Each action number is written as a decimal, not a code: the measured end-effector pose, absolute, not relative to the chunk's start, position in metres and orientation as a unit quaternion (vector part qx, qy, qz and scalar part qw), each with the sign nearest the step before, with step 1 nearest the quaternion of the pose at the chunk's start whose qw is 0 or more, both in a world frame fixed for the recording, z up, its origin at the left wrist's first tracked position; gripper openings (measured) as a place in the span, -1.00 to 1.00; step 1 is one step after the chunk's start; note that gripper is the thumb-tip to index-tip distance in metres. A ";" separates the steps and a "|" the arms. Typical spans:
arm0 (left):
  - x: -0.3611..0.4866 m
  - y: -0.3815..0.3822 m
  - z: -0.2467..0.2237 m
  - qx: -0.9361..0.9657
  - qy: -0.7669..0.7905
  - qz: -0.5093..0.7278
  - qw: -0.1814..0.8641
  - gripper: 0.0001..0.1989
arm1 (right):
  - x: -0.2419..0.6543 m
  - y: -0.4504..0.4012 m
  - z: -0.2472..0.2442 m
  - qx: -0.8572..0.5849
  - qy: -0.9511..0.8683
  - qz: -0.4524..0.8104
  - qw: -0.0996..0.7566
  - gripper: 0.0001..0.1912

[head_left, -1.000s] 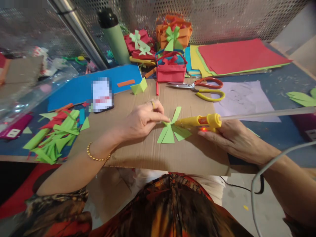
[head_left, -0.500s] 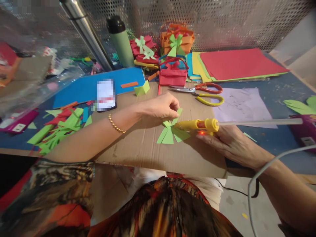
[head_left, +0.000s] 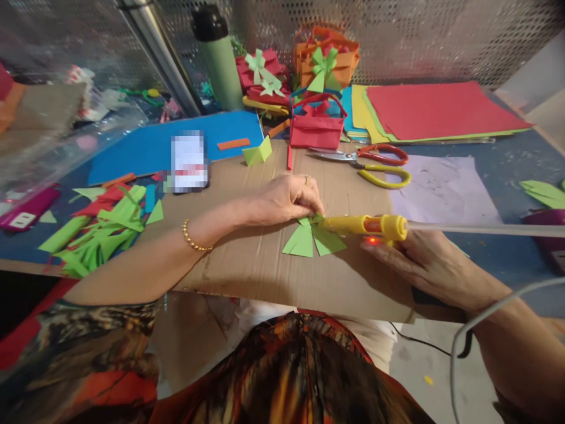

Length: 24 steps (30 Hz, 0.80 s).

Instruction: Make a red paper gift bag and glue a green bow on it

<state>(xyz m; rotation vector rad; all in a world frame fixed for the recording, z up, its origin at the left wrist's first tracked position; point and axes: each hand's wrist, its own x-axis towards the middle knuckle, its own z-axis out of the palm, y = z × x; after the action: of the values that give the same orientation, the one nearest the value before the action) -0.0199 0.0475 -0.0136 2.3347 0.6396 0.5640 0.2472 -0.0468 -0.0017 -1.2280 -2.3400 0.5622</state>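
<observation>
Basket (head_left: 351, 63), orange: red pieces (head_left: 334, 49) inside | right hand (head_left: 417, 259): glue gun (head_left: 348, 225)

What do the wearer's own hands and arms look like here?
Bare left hand with a gold-coloured ring, a beaded gold bracelet at the wrist, and a loose sleeve patterned in black, brown and orange-red. The right hand is bare too, no jewellery showing.

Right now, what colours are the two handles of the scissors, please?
One handle is orange-red, the other handle yellow, clearest in the head view.
</observation>
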 end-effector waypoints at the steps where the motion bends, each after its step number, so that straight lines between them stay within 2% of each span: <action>1: -0.020 0.048 -0.013 0.892 0.244 0.209 0.319 -0.76 | 0.248 -0.047 -0.003 -0.444 -0.847 0.197 0.215 -0.31; 8: -0.023 0.047 -0.011 0.919 0.245 0.171 0.256 -0.54 | 0.256 -0.050 -0.013 -0.433 -0.862 0.170 0.204 -0.39; 18: -0.024 0.041 -0.009 0.926 0.245 0.151 0.245 -0.59 | 0.250 -0.049 -0.002 -0.385 -0.874 0.169 0.243 -0.55; 24: -0.024 0.041 -0.008 0.927 0.241 0.150 0.245 -0.57 | 0.257 -0.049 -0.003 -0.393 -0.868 0.160 0.258 -0.53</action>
<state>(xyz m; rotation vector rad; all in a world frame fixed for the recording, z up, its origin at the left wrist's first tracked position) -0.0244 0.0407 -0.0085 2.5313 0.6580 0.4084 0.2570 -0.0488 -0.0030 -1.0654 -2.3525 0.4338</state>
